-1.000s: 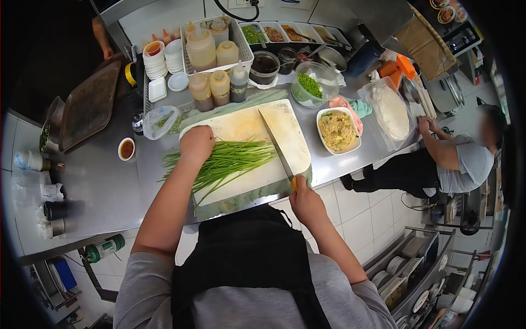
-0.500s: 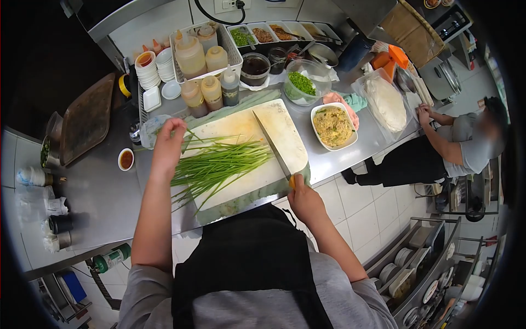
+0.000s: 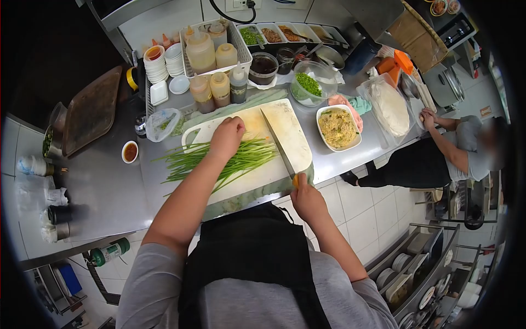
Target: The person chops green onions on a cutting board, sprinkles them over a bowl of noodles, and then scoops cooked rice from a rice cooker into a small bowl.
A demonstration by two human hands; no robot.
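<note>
My right hand (image 3: 308, 200) grips a knife (image 3: 278, 143) by its yellowish handle; the long blade lies across the right part of a white cutting board (image 3: 290, 118). A loose bundle of thin green chives (image 3: 189, 163) lies on the board, its left ends reaching past the edge. My left hand (image 3: 228, 137) is over the upper side of the bundle, fingers curled together near the right ends. Whatever it holds, if anything, is hidden. Left of the board sits a clear plastic bag (image 3: 164, 125) with some green in it.
Behind the board stand sauce bottles (image 3: 220, 90) and a white basket (image 3: 244, 54). A bowl of chopped greens (image 3: 308, 84) and a container of fried rice (image 3: 337, 129) are to the right. A small sauce cup (image 3: 130, 152) is left. A person (image 3: 460, 142) stands at the right.
My left hand has moved right, from beside the plastic bag to over the chives' right part. The bag now shows more fully. My right hand and the knife have stayed on the board's right side.
</note>
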